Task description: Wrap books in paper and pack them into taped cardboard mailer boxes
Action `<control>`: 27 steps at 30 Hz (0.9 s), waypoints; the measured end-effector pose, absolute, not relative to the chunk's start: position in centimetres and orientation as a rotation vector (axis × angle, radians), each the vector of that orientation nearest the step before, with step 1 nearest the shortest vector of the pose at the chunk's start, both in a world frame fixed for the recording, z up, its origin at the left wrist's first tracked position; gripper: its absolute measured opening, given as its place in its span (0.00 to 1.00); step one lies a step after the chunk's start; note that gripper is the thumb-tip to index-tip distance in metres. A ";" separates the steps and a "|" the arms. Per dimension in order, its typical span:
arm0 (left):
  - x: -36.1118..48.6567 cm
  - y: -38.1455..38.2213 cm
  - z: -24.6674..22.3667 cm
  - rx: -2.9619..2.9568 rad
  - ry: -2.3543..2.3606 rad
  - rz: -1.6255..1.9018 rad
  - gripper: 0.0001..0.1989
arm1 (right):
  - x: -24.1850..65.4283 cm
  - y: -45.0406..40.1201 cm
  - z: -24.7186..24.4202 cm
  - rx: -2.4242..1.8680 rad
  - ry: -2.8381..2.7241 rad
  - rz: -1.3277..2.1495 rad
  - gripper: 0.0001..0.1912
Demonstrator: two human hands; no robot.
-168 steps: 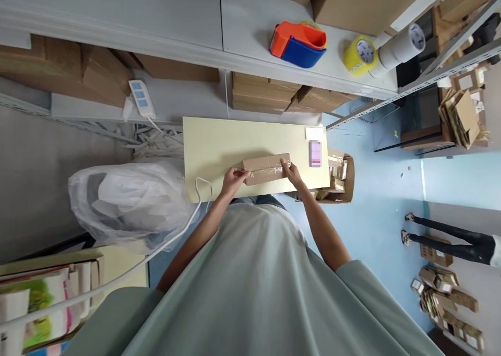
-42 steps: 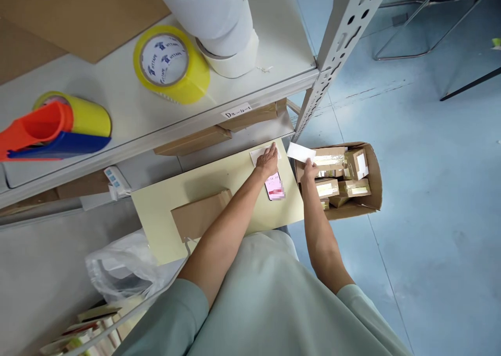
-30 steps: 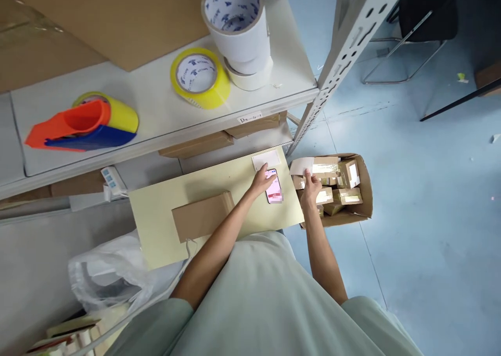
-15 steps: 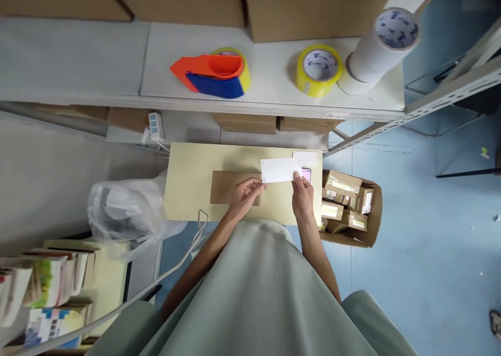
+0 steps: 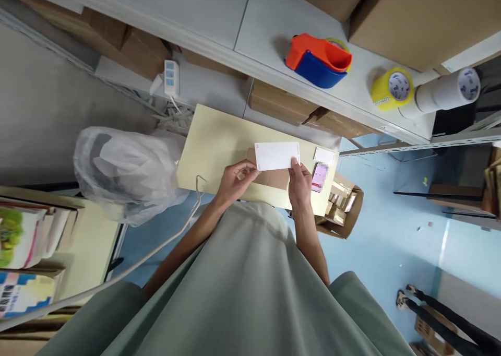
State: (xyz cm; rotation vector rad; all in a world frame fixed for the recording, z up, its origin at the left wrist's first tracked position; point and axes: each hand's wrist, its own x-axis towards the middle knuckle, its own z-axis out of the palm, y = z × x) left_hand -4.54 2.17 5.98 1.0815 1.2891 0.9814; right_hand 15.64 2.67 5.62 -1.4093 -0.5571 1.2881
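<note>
A white paper slip [image 5: 276,155], with small print along its short edges, is held up over the table. My right hand [image 5: 299,184] grips its lower right corner, thumb on top. At the lower left corner, my left hand [image 5: 236,181] pinches the slip between thumb and fingertips. Under the slip a flat brown cardboard piece [image 5: 276,179], partly hidden, lies on the pale yellow table [image 5: 211,142]. To the right of my right hand lie a phone [image 5: 319,177] with a lit pink screen and a second white slip [image 5: 324,155].
Beyond the table, a grey shelf [image 5: 270,27] carries an orange-blue tape dispenser [image 5: 319,61], yellow tape [image 5: 391,88] and a white roll [image 5: 446,92]. An open carton of small boxes [image 5: 354,215] stands at right, a plastic bag [image 5: 125,173] at left. A person's legs [image 5: 438,314] show lower right.
My view has turned and shifted, so the shelf and table now appear tilted. Both hands still hold the slip. More of the phone shows, and a person's legs are in view.
</note>
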 end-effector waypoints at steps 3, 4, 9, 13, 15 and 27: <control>-7.2 1.6 6.4 1.123 1.261 1.015 0.12 | 13.4 2.6 5.9 -1.413 -0.580 1.299 0.17; -8.0 1.5 6.5 1.139 1.250 1.025 0.11 | 12.7 2.6 5.9 -1.418 -0.585 1.302 0.17; -11.4 1.2 5.8 1.164 1.193 1.038 0.11 | 9.9 2.3 4.5 -1.493 -0.659 1.358 0.21; -13.3 1.2 5.2 1.187 1.122 1.041 0.11 | 7.9 1.4 3.4 -1.722 -0.878 1.288 0.27; -14.2 1.3 5.1 1.217 1.101 1.038 0.11 | 6.9 0.7 3.9 -1.784 -1.036 1.167 0.27; -16.7 1.5 4.5 1.429 1.026 0.895 0.08 | 2.3 -1.4 10.0 -1.687 -1.527 0.994 0.13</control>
